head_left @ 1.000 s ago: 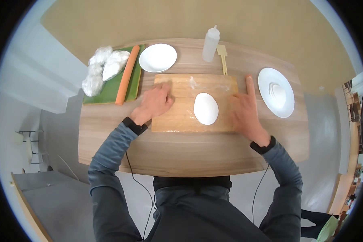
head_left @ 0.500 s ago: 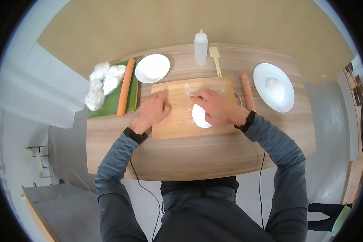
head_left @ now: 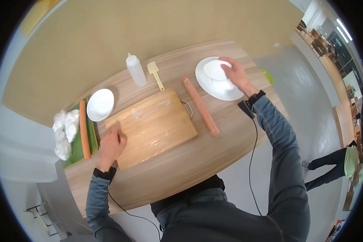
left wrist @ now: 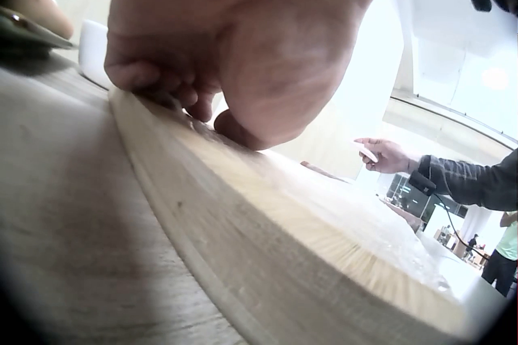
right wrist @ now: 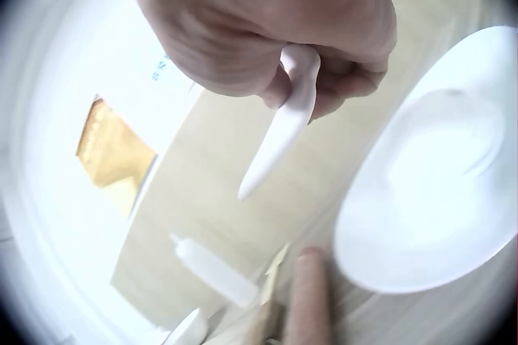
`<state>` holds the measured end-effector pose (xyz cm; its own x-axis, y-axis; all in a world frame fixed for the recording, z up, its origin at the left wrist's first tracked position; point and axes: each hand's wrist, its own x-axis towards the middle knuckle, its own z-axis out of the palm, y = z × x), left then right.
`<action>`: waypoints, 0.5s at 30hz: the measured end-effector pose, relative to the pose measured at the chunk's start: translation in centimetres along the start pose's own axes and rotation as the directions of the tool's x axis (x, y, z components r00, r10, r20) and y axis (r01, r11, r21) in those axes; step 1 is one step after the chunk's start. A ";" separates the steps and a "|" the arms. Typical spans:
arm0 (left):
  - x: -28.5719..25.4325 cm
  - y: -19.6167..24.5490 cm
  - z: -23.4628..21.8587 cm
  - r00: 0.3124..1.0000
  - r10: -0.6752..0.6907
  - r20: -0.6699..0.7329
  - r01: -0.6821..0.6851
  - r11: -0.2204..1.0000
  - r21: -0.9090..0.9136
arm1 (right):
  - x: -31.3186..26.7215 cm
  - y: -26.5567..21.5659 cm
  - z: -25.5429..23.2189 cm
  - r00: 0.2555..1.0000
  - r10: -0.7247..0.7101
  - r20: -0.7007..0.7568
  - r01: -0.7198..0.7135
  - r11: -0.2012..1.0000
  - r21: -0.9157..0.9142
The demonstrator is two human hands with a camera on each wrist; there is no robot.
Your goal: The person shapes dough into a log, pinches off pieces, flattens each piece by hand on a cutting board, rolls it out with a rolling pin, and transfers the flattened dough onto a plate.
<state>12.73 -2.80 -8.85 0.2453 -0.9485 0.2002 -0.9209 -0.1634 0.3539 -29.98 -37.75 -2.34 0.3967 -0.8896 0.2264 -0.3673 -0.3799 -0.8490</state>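
Note:
Pinched between thumb and fingers of my right hand [head_left: 236,76] is a thin white round piece [head_left: 214,70], held over the white plate [head_left: 207,88] where other white pieces lie. The right wrist view shows this piece [right wrist: 279,139] edge-on below the hand [right wrist: 275,21], apart from the plate [right wrist: 376,268]. My left hand [head_left: 111,145] rests on the left edge of the wooden board [head_left: 157,129], which has clear film on it. In the left wrist view, bent fingertips of that hand [left wrist: 243,46] touch the board's top [left wrist: 267,191].
An orange roll [head_left: 201,107] lies between board and plate. Behind the board stand a squeeze bottle [head_left: 136,71], a spatula [head_left: 154,71] and a white bowl [head_left: 100,105]. At left, a green tray [head_left: 92,131] holds another roll [head_left: 84,129] and wrapped white lumps [head_left: 71,124].
The white piece has left the board in my right hand, moved right and away to above the plate. My left hand stays at the board's left edge; the head view has turned right.

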 end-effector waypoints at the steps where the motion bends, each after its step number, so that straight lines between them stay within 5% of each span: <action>1: 0.0 0.0 -0.1 1.000 -0.012 0.000 0.012 1.000 0.014 | 0.5 2.5 -1.0 0.996 0.080 -0.048 -0.078 0.996 0.032; 3: -0.1 -0.2 -0.1 1.000 -0.007 0.003 0.007 1.000 0.015 | 0.6 6.3 -1.7 0.981 0.163 -0.103 -0.156 0.985 0.072; 5: 0.0 -0.1 0.0 1.000 -0.007 0.011 0.007 1.000 0.017 | 0.4 9.2 -1.8 0.997 0.019 -0.078 -0.045 0.939 -0.341; 6: 0.1 -0.1 -0.1 1.000 -0.005 0.013 0.005 1.000 0.011 | 0.2 10.4 -1.2 0.992 -0.091 -0.086 0.006 0.722 -0.692; 13: 0.3 -0.1 -0.3 0.999 0.002 0.039 -0.003 0.999 0.038 | -3.2 6.1 -0.9 0.965 -0.172 -0.196 -0.064 0.573 -0.817; 15: 0.4 -0.2 -0.2 0.999 -0.003 0.040 0.002 0.999 0.033 | -4.1 5.6 -1.9 0.886 -0.407 -0.221 0.209 0.777 -0.594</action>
